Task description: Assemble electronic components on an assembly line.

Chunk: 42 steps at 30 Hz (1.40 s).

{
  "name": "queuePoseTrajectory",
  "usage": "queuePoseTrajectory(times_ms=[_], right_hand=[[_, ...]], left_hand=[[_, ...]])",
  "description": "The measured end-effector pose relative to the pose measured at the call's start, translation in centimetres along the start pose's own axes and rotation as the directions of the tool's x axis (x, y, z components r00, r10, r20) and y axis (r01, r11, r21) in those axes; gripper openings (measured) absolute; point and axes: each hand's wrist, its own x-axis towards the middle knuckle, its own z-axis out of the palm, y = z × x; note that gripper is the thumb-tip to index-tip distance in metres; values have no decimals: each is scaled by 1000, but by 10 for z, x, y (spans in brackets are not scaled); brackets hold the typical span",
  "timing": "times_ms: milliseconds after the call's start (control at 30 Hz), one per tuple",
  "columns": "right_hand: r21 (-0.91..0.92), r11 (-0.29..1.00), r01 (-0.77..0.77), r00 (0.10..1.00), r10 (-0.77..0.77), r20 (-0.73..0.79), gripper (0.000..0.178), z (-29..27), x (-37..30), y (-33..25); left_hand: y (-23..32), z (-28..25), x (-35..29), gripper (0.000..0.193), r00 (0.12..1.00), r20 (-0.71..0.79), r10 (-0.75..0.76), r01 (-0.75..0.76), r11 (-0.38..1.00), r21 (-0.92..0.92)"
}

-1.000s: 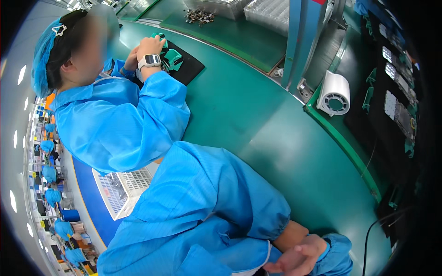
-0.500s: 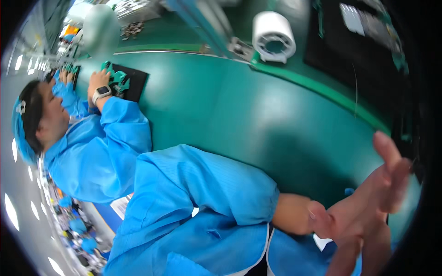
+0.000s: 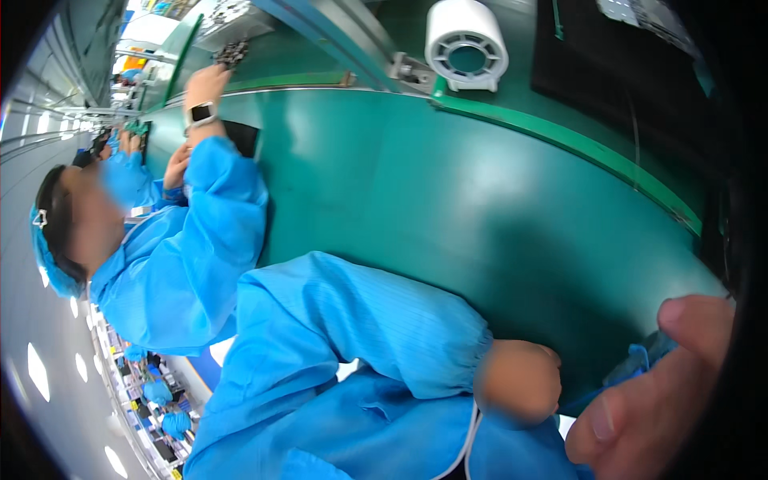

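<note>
My left hand (image 3: 522, 381) shows as a rounded, partly blurred shape just past the gathered cuff of my blue sleeve (image 3: 368, 328). Its fingers are mostly hidden, so whether it is closed cannot be made out. Large and close at the lower right, my right hand (image 3: 652, 396) is cut off by the dark rim of the picture. Two of its digits stand apart, and no object shows in its grip. Behind it, by the table edge, lies a crumpled blue thing (image 3: 632, 366) whose kind is unclear. The green tabletop (image 3: 384, 184) spreads beyond both hands.
A white cylindrical spool (image 3: 466, 48) stands behind the green ledge (image 3: 560, 140). Black matting (image 3: 592, 68) covers the far right. At left a co-worker in blue (image 3: 192, 232) reaches over a pile of small dark parts (image 3: 232, 54). A metal post (image 3: 352, 40) rises at the back.
My hands, close together before, are now apart, the right one nearer and lower. More of the blue thing shows. The co-worker's hand has moved from the black mat to the small parts.
</note>
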Motion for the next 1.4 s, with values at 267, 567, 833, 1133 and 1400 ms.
queuePoseTrajectory(times_ms=[267,567,833,1133,1400], right_hand=[[80,994,70,998,-69,-12,84,22,21,17],[102,989,111,993,-114,29,84,19,46,35],[89,989,120,989,-128,79,85,15,59,15],[-10,959,282,947,-277,160,87,-3,106,-17],[-144,730,668,577,-630,-520,106,43,125,-22]], left_hand=[[-11,-4,-7,18,994,-112,15,-20,999,-42],[-31,-22,-12,18,991,-126,51,-64,993,-96],[-24,-22,-15,18,991,-135,18,-22,999,-24],[-15,-33,-19,17,996,30,-86,86,996,18],[-13,-13,-23,14,999,-36,23,-21,999,40]])
